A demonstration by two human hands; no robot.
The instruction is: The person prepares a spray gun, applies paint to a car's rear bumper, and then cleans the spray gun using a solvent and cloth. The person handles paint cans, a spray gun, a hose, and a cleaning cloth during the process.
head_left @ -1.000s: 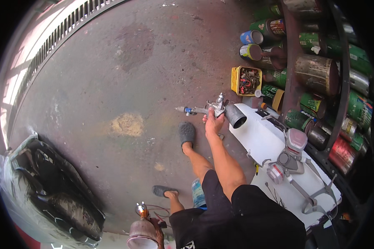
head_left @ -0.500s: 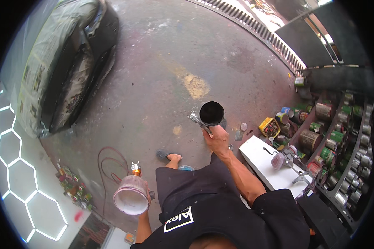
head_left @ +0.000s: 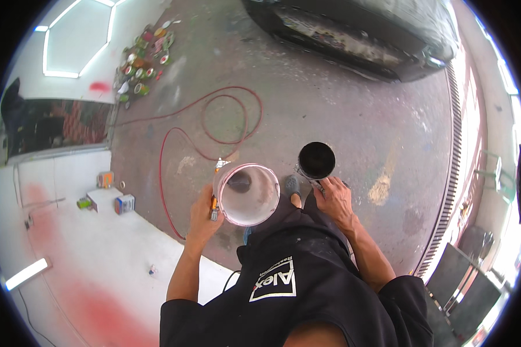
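My left hand (head_left: 201, 215) is closed around the handle of a spray gun with an orange and silver body. Its open, pale-walled cup (head_left: 250, 195) has a pinkish rim and a grey patch inside. My right hand (head_left: 334, 199) grips a second spray gun, topped by a round cup (head_left: 316, 160) that looks black inside. Both guns are held side by side in front of my body, with a small gap between the cups. The cups hide most of the gun bodies, and whether any paint is in them is hard to tell.
A car front (head_left: 353, 40), partly covered in sheeting, stands ahead. A red hose (head_left: 162, 156) loops over the floor at left. Several paint cans (head_left: 140, 72) cluster by the wall. A white surface (head_left: 127, 260) with small boxes lies left; a floor grate (head_left: 450, 144) runs along the right.
I have turned left: the car has shifted from the left to the top right, and the can shelves have left view. The left spray gun has come up beside the right one.
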